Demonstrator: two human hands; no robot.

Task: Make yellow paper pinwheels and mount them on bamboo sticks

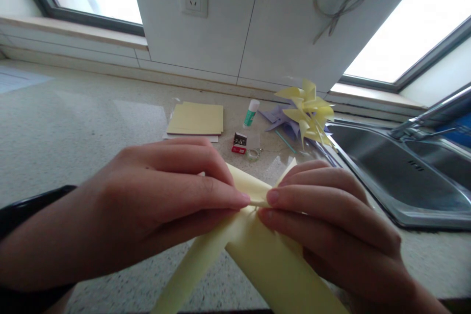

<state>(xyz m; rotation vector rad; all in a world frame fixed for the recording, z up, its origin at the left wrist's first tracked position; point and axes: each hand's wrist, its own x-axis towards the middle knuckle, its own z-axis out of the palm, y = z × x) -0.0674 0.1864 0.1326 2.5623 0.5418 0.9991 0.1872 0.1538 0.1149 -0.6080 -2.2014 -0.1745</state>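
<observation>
Both hands pinch one yellow paper pinwheel [283,265] near its centre, above the front of the counter. My left hand [172,191] is closed, its thumb and fingers pressed on the paper from the left. Fingertips of my right hand [331,221] squeeze the same paper from the right, a small gap away from the left thumb. Curved yellow blades hang down below the hands, and another folded part rises behind them. A tiny thin point shows just under the pinched centre; what it is I cannot make out.
Behind the hands lie stacked yellow paper sheets [196,118], a glue stick [250,114], an open small red box [239,143] with tiny metal pieces, and a clear tape roll [253,154]. Finished-looking yellow pinwheels [309,110] and a purple pinwheel [283,118] lie beside the steel sink [368,167].
</observation>
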